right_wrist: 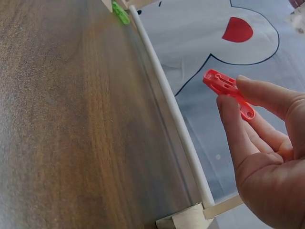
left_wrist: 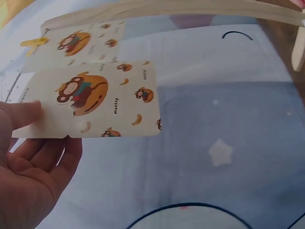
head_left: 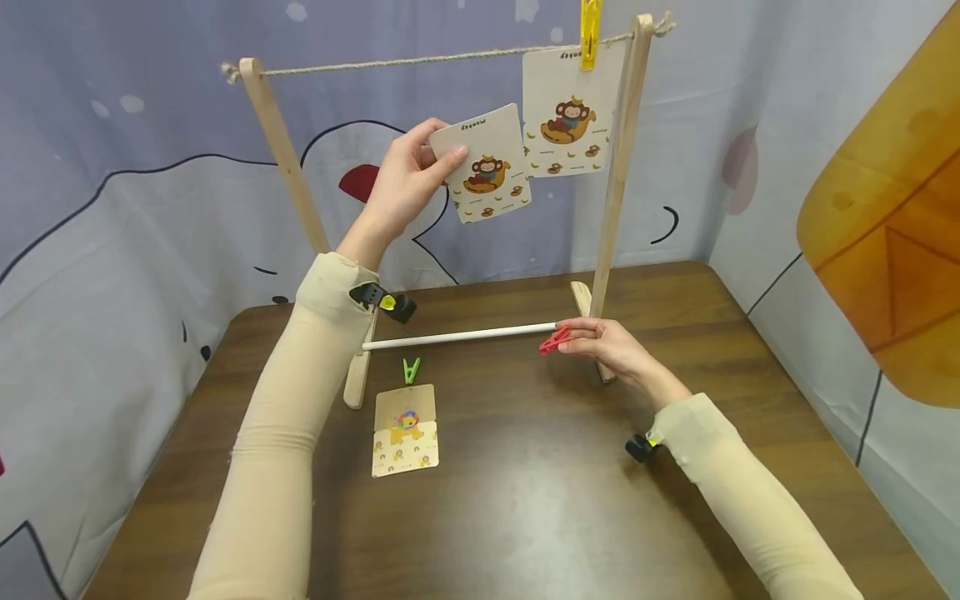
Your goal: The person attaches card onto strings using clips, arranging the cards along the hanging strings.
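**Monkey card held up to the line, red peg in the other hand**

The left hand (head_left: 401,179) held a cream paper card printed with a brown monkey on a banana (head_left: 486,163), raised just below the twine line (head_left: 390,62) of the wooden drying frame (head_left: 279,142). Thumb and fingers (left_wrist: 21,114) pinched the card's edge; small bananas, monkey heads and the word "Monkey" dotted its face. A matching monkey card (head_left: 567,112) hung beside it under a yellow plastic peg (head_left: 590,29).

Low by the frame's white crossbar (head_left: 457,336), the right hand (head_left: 611,343) pinched a small red plastic clothes peg (head_left: 554,340) between thumb and curled fingers (right_wrist: 233,126), clear of the brown wooden worktop (head_left: 525,500). A lion card (head_left: 405,430) lay there, a green peg (head_left: 411,369) at its top edge.
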Demonstrator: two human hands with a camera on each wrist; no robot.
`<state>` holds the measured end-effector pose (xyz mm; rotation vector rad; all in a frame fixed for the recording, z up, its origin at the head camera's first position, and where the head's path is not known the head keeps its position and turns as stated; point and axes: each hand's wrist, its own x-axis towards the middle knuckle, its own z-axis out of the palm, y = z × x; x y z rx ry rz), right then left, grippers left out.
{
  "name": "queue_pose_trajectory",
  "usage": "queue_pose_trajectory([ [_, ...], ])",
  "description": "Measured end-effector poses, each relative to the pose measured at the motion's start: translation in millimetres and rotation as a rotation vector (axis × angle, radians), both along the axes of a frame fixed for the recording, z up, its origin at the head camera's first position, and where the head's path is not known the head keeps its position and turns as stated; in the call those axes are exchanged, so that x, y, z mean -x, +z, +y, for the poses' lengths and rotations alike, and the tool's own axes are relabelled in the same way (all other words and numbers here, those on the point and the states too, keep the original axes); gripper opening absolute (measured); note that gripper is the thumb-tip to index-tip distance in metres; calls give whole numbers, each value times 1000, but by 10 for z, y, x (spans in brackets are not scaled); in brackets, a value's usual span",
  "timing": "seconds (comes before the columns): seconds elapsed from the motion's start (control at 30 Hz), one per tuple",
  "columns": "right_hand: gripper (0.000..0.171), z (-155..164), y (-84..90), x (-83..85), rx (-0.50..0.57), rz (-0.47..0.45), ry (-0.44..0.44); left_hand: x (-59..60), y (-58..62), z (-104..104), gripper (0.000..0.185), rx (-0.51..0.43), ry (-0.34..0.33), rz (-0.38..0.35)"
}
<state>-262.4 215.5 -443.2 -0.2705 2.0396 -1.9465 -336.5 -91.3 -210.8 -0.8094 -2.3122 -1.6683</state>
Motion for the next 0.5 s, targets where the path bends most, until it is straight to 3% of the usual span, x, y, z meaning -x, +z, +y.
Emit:
queue_pose_trajectory([
  [0.27, 43, -6, 24, 26, 92, 5, -90, 62, 212, -81, 21, -115, -7, 26],
  [0.5, 35, -22, 238, 8, 30, 154, -91, 156, 230, -70, 22, -225, 7, 30],
])
